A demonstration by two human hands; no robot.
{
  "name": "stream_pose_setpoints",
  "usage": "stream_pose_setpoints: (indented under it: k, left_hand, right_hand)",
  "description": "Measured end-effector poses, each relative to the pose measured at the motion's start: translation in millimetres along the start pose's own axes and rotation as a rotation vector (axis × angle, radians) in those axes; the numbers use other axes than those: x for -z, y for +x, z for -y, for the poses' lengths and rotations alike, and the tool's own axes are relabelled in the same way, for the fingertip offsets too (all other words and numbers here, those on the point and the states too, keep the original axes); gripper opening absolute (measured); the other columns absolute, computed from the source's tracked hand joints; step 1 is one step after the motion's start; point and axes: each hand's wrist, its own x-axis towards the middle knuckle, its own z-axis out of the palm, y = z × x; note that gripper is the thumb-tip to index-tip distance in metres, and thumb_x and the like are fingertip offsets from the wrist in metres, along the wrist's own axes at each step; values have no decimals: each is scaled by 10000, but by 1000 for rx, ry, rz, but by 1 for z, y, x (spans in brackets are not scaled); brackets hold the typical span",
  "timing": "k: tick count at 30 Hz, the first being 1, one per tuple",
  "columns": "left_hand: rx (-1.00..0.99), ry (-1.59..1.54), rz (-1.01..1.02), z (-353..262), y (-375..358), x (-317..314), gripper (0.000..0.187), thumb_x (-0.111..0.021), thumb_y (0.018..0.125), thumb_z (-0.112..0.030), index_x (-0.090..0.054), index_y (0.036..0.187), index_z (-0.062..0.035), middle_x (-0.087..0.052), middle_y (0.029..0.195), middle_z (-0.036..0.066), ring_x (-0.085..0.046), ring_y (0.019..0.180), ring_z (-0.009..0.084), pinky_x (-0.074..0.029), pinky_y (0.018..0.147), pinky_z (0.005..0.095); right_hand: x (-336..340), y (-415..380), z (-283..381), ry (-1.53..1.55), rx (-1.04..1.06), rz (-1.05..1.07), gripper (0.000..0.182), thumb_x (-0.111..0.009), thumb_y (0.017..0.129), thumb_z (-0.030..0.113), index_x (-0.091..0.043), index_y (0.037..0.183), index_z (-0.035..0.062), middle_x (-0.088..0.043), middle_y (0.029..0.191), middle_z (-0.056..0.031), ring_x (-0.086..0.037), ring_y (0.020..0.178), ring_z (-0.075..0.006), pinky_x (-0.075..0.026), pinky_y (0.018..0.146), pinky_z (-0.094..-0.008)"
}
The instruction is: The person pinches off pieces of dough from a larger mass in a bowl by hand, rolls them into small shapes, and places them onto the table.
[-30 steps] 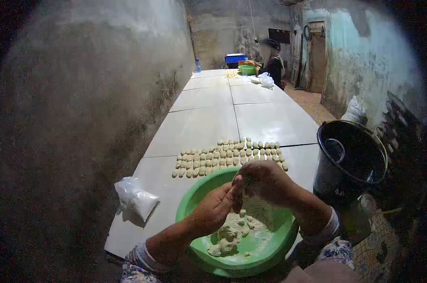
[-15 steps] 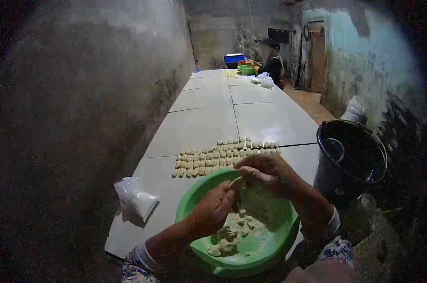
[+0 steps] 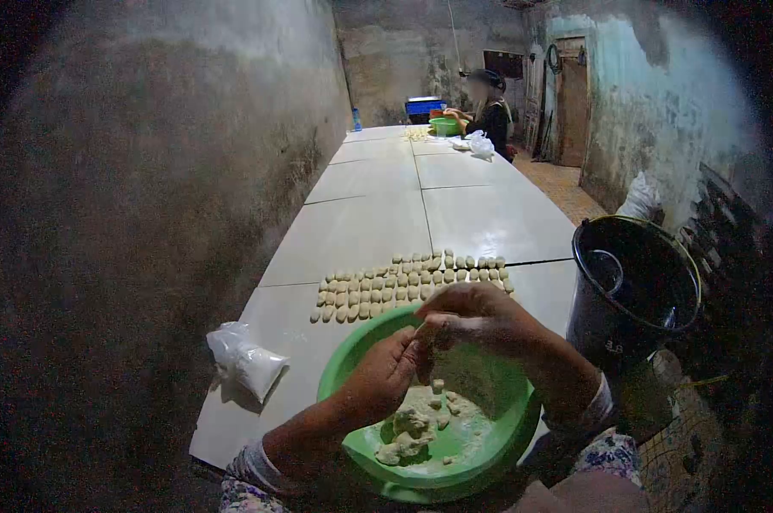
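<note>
Over a green basin (image 3: 352, 453), my left hand (image 3: 385, 376) and my right hand (image 3: 480, 318) meet, with fingers curled together. A sliver of pale dough (image 3: 418, 328) shows between their fingertips; the rest of it is hidden. Inside the basin lie a lump of dough (image 3: 403, 440), small loose pieces and white flour. Just beyond the basin, rows of small oval dough pieces (image 3: 378, 295) cover part of the white table (image 3: 361, 224).
A plastic bag of white powder (image 3: 248, 363) rests at the left table edge. To the right stands a black bucket (image 3: 634, 274). At the far end, a person (image 3: 489, 111) is beside another green basin (image 3: 444, 127) and a blue crate (image 3: 424, 106). A wall runs along the left.
My right hand has shifted slightly left and closed in on my left hand. The dough between them shows less than before.
</note>
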Motion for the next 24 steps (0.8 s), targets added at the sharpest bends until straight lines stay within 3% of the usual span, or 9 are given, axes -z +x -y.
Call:
stream_pose_setpoints:
  k: [5, 7, 8, 9, 13, 17, 20, 23, 24]
  left_hand:
    - [-48, 196, -33, -11, -2, 0, 375, -311, 1005, -240, -489, 1212, 18, -596, 1096, 136, -556, 1022, 201, -429, 921, 341]
    - [-29, 309, -23, -12, -2, 2, 368, -314, 1005, -236, -493, 1211, 11, -602, 1081, 141, -564, 987, 197, -436, 904, 338]
    - [40, 281, 9, -13, -3, 4, 362, -312, 1004, -229, -496, 1205, 9, -606, 1062, 134, -569, 954, 193, -443, 885, 338]
    - [37, 282, 7, -12, -3, 3, 362, -312, 1004, -229, -496, 1205, 9, -606, 1062, 134, -569, 954, 193, -443, 885, 338]
    - [-41, 182, -22, -6, 0, 2, 338, -337, 992, -218, -499, 1177, 14, -597, 1041, 133, -559, 975, 185, -440, 889, 336]
    - [-71, 406, 0, -14, -5, 9, 294, -389, 967, -200, -513, 1151, -7, -594, 1036, 156, -564, 989, 223, -431, 906, 349]
    - [113, 363, -84, -33, -7, 27, 328, -492, 942, -287, -518, 1121, -13, -601, 1058, 161, -569, 1032, 259, -425, 922, 374]
    - [97, 559, -203, -19, -1, 53, 397, -517, 931, -340, -495, 1155, -13, -589, 1107, 177, -560, 1067, 277, -425, 927, 385]
    - [94, 591, -154, -4, 3, 63, 543, -565, 896, -395, -436, 1249, -3, -552, 1186, 227, -558, 1078, 357, -442, 920, 406]
  right_hand:
    - [13, 3, -9, -167, 62, 128, 215, -620, 885, 164, -652, 954, -37, -677, 853, -98, -643, 772, -149, -523, 708, -298]
    - [14, 3, -1, -33, -151, 98, 212, -629, 880, 161, -653, 953, -37, -680, 859, -98, -648, 770, -147, -528, 703, -288]
    - [14, 3, -3, 103, -168, 102, 282, -654, 866, 246, -659, 939, -26, -677, 818, -85, -630, 743, -148, -509, 719, -305]
    - [13, 4, -5, 101, -166, 103, 282, -654, 866, 246, -659, 939, -26, -677, 818, -85, -630, 743, -148, -509, 719, -305]
    - [13, 6, -8, -28, -70, 133, 236, -690, 833, 174, -660, 953, -27, -679, 845, -90, -639, 759, -137, -514, 702, -285]
    - [19, 9, -16, -145, 36, 112, 211, -726, 789, 133, -662, 900, -34, -675, 811, -98, -625, 727, -133, -503, 677, -277]
    - [32, 15, -8, 97, 90, -156, 161, -692, 818, 115, -660, 912, -12, -676, 793, -104, -633, 705, -152, -508, 638, -279]
    - [64, 30, -26, 73, 148, -443, 223, -660, 854, 156, -646, 981, -27, -676, 843, -108, -632, 755, -150, -511, 652, -281]
    - [75, 33, -36, 70, 130, -453, 236, -659, 855, 157, -643, 1007, -24, -675, 855, -108, -631, 768, -150, -512, 653, -281]
